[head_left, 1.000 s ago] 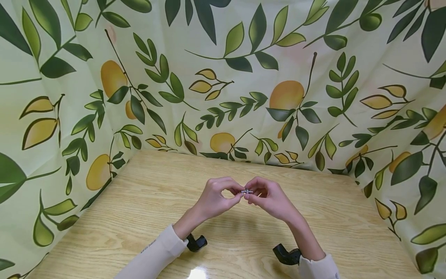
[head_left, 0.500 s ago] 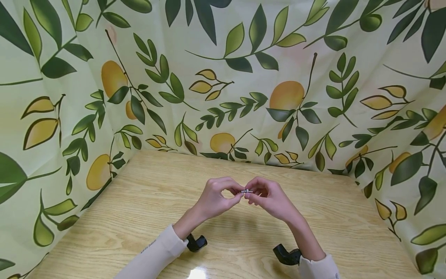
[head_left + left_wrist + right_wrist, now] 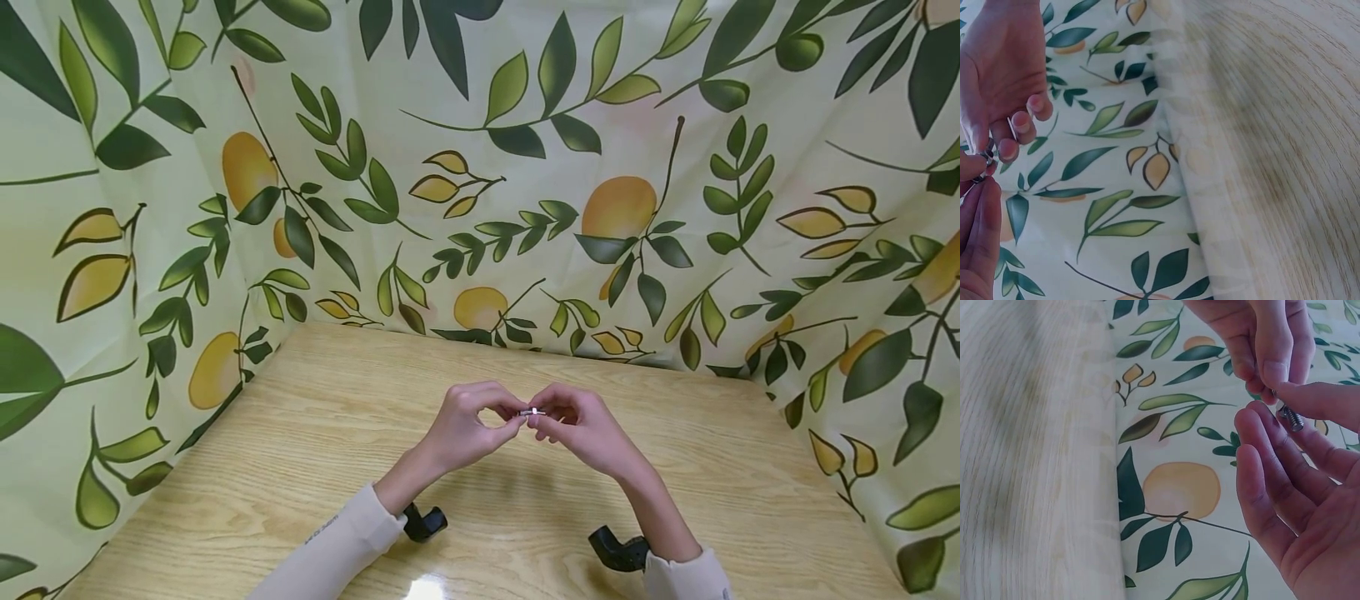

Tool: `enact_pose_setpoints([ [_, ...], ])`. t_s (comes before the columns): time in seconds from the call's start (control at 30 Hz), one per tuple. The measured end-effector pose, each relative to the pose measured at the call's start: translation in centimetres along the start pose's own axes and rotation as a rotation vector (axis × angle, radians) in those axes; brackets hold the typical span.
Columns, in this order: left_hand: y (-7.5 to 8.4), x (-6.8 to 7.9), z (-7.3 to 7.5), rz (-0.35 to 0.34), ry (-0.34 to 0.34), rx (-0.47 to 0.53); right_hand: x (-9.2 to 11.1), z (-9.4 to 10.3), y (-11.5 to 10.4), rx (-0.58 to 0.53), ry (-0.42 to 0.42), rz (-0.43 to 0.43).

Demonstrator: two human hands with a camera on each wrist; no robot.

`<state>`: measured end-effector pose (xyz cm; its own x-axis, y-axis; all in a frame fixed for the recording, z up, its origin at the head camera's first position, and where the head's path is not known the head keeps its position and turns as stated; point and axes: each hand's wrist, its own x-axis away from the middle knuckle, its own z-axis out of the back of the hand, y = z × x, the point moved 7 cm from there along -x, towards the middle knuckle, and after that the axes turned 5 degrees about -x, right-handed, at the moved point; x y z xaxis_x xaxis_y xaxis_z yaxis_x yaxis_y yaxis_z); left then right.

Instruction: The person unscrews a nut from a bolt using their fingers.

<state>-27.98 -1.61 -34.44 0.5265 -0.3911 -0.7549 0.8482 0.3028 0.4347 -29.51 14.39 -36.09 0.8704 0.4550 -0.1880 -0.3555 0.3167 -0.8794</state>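
A small silver bolt (image 3: 531, 412) with a nut on it is held level between both hands, well above the table. My left hand (image 3: 463, 423) pinches one end of it between thumb and fingertips. From the other side my right hand (image 3: 579, 425) pinches the nut with thumb and index finger. In the right wrist view the bolt's threaded end (image 3: 1295, 419) sticks out past the right thumb, while the right hand's other fingers (image 3: 1249, 472) are spread loosely. Fingertips hide most of the metal in the left wrist view, where the right hand (image 3: 1007, 75) is above the left hand (image 3: 982, 244).
Below the hands is a wood-grain table (image 3: 360, 400). A cloth (image 3: 480, 167) printed with leaves and fruit rises behind it and at both sides. Black curved mounts, one on the left wrist (image 3: 424, 523) and one on the right wrist (image 3: 618, 550), stick out over the table.
Both hands stay nearly in place. The glint and outline of the nut at the right fingertips differ slightly, and the head view has shifted a little.
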Motion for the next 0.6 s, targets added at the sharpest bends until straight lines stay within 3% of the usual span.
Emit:
enact_pose_setpoints([
  [0.37,-0.07,0.14,0.08,0.009,0.004,-0.003,-0.01,-0.13,0.51,-0.003,-0.021,-0.02],
  [0.6,-0.06,0.06,0.15,0.011,0.005,0.0,-0.04,0.04,0.22,-0.009,0.01,0.018],
])
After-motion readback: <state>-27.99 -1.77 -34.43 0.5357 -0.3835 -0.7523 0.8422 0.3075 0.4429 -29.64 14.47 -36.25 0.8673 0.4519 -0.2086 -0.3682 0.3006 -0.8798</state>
